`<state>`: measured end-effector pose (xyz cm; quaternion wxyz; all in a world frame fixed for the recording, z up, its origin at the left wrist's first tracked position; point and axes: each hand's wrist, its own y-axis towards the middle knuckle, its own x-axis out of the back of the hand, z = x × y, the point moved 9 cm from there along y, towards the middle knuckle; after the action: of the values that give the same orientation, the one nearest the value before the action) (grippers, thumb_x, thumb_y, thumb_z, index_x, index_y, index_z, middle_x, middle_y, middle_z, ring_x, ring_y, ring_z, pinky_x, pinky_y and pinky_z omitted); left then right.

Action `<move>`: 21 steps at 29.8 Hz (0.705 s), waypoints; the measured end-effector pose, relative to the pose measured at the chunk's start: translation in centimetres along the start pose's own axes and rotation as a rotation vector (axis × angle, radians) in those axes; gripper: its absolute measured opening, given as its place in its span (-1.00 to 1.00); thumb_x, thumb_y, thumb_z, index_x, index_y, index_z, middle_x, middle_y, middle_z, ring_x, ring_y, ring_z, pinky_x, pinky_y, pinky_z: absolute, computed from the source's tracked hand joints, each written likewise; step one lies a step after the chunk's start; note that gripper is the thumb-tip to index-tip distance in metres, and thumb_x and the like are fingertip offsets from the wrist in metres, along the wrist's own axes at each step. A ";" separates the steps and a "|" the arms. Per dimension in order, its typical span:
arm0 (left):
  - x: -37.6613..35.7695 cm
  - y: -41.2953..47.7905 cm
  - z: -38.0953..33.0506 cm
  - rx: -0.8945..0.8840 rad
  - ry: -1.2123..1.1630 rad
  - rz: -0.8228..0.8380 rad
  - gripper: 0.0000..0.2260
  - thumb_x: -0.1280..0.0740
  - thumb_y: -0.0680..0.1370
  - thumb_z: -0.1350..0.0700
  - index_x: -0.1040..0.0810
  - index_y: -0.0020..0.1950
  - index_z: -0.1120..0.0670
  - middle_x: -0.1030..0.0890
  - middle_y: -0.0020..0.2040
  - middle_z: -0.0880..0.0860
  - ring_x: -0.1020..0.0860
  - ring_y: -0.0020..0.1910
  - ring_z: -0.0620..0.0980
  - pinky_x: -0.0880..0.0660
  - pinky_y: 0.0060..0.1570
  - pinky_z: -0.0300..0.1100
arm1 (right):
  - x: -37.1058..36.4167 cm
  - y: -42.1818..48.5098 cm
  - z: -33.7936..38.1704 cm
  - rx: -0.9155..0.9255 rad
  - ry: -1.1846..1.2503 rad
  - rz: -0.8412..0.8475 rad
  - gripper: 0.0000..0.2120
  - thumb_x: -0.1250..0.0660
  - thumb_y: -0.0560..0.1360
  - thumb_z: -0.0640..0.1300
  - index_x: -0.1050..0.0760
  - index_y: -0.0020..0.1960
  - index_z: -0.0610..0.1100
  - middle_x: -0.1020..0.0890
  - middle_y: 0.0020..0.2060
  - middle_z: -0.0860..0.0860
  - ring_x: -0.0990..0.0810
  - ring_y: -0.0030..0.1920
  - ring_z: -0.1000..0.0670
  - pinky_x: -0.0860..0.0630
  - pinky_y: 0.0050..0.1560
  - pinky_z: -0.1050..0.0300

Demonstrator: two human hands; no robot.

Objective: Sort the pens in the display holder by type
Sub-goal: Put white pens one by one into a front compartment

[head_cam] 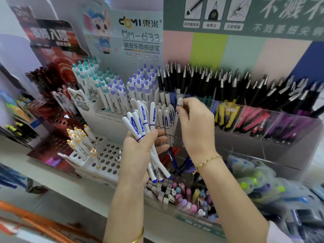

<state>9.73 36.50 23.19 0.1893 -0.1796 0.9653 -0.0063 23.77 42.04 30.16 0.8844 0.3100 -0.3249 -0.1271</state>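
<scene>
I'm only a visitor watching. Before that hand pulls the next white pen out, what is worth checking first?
1. Left hand has a secure hold on the bundle of white pens: ok, the fingers curl round it.
2. Right hand pinches a single pen: ok, the fingertips are on one white cap.
3. That pen matches the bundle: ok, it is white with a blue mark.
4. All matching pens are out of the clear holder: not ok, several loose white pens stand there.
5. The left hand has room for one more: cannot tell.
</scene>
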 end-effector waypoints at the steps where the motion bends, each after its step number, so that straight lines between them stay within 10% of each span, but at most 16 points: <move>1: 0.0 0.0 0.1 0.005 0.004 0.006 -0.85 -0.27 0.56 0.31 -0.50 0.12 0.26 -0.66 -0.31 0.04 -0.63 -0.33 -0.09 -0.58 -0.33 -0.23 | -0.5 -0.1 -0.3 -0.021 -0.041 0.038 -0.88 -0.30 0.54 -0.17 -0.52 -0.03 -0.23 -0.60 -0.17 -0.11 -0.56 -0.14 -0.07 -0.51 -0.12 0.00; 7: -0.5 -0.2 0.3 0.008 0.064 0.099 -0.87 -0.23 0.58 0.27 -0.52 0.10 0.20 -0.69 -0.24 0.09 -0.67 -0.24 -0.01 -0.61 -0.24 -0.19 | -1.8 -0.5 -1.5 -0.154 -0.211 0.190 -0.81 -0.32 0.53 -0.09 -0.41 0.00 -0.21 -0.60 -0.12 -0.12 -0.58 -0.08 -0.15 -0.50 -0.17 0.00; 21: -0.3 0.0 0.8 0.032 0.114 0.062 -0.91 -0.29 0.57 0.27 -0.56 0.04 0.17 -0.71 -0.13 0.13 -0.68 -0.06 0.09 -0.61 -0.08 -0.07 | 0.1 -0.3 0.7 -0.155 0.363 0.193 -0.93 -0.33 0.52 -0.11 -0.52 -0.10 -0.10 -0.53 -0.28 0.15 -0.52 -0.23 0.23 -0.43 -0.25 0.40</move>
<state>10.27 36.62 22.52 0.1371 -0.1461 0.9794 -0.0262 23.37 41.49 30.40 0.9576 0.2265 -0.1777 -0.0087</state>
